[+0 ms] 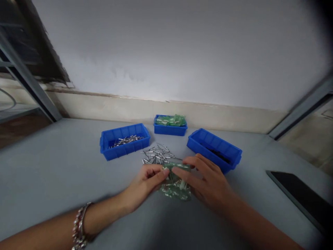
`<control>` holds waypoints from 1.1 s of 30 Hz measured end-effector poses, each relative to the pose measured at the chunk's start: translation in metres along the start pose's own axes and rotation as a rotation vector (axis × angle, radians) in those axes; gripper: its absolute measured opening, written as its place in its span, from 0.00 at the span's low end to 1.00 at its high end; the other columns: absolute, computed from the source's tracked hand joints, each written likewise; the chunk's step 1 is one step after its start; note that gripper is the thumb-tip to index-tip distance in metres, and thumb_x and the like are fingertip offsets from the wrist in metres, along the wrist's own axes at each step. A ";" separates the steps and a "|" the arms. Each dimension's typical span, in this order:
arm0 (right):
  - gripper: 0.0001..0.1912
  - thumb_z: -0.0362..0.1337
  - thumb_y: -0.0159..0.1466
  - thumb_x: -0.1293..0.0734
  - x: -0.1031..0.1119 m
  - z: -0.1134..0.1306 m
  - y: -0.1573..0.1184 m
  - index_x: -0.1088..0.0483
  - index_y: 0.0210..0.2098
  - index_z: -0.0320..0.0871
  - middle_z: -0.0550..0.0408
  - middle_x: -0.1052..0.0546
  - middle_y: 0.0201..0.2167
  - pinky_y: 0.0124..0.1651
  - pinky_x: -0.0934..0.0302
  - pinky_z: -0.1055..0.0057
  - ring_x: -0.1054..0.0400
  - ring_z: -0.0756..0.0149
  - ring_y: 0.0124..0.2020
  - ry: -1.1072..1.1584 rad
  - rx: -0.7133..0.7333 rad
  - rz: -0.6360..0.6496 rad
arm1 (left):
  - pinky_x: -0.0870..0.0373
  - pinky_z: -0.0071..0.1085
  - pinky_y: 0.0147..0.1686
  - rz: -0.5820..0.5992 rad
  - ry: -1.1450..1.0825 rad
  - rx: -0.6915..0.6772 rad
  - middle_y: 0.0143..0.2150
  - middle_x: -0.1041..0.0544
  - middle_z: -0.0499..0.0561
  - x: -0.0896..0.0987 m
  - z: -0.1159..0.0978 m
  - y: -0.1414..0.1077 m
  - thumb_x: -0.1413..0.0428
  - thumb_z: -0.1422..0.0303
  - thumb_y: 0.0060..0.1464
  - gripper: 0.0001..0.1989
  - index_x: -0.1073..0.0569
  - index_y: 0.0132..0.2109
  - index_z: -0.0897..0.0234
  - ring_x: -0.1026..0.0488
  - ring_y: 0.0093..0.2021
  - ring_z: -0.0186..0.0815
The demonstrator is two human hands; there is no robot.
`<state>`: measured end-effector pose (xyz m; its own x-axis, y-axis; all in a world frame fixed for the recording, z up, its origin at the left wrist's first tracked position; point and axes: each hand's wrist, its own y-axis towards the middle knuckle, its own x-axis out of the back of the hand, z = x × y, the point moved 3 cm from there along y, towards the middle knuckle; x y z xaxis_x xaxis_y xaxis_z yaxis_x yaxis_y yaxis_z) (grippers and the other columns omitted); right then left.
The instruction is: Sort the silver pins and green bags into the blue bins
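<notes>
A small green see-through plastic bag [175, 189] with thin pieces inside is held low over the grey table. My left hand [153, 178] pinches its left edge between thumb and fingers, and a bracelet circles that wrist. From the other side my right hand [205, 175] grips the bag's upper right edge with bent fingers; its thumb is partly hidden. Just beyond the bag lies a loose pile of thin silvery metal pins [156, 154], which look like blind rivets.
A blue bin [130, 149] at the left holds more silvery pins. Green plastic bags [171, 120] fill a blue bin [170, 131] by the wall. Small dark parts [220, 155] lie in the right blue bin [205, 155]. A dark flat tablet-like panel [296, 191] lies at right.
</notes>
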<state>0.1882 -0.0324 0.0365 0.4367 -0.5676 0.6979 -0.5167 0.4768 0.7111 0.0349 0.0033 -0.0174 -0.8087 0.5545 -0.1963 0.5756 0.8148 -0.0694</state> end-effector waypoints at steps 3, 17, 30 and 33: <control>0.15 0.32 0.61 0.43 -0.006 -0.010 0.001 0.36 0.47 0.41 0.48 0.29 0.35 0.37 0.38 0.66 0.35 0.63 0.35 0.207 -0.205 0.095 | 0.50 0.24 0.22 -0.047 -0.001 -0.027 0.21 0.42 0.44 -0.001 -0.004 0.002 0.47 0.57 0.51 0.16 0.34 0.28 0.68 0.46 0.21 0.26; 0.12 0.44 0.58 0.38 -0.024 -0.007 0.002 0.32 0.30 0.40 0.58 0.32 0.24 0.26 0.44 0.75 0.39 0.72 0.25 1.191 -0.814 0.473 | 0.49 0.25 0.23 -0.135 0.254 -0.164 0.22 0.42 0.44 -0.003 -0.016 0.001 0.50 0.57 0.52 0.17 0.37 0.26 0.67 0.46 0.24 0.28; 0.10 0.41 0.59 0.39 -0.016 -0.015 0.000 0.33 0.26 0.42 0.58 0.32 0.23 0.27 0.43 0.73 0.38 0.69 0.26 0.842 -0.797 0.285 | 0.48 0.25 0.23 -0.129 0.382 -0.253 0.25 0.43 0.43 -0.005 -0.020 -0.005 0.50 0.61 0.54 0.10 0.41 0.33 0.63 0.46 0.25 0.29; 0.11 0.39 0.61 0.40 -0.010 -0.017 0.001 0.36 0.25 0.42 0.58 0.35 0.21 0.25 0.45 0.74 0.40 0.70 0.24 0.650 -0.676 0.177 | 0.49 0.26 0.23 -0.187 0.440 -0.290 0.24 0.44 0.44 -0.002 -0.025 -0.008 0.51 0.60 0.54 0.12 0.41 0.28 0.63 0.47 0.24 0.29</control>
<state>0.1956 -0.0146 0.0319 0.8222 -0.0629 0.5657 -0.1682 0.9226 0.3472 0.0295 -0.0002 0.0076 -0.9038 0.3640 0.2249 0.4110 0.8847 0.2200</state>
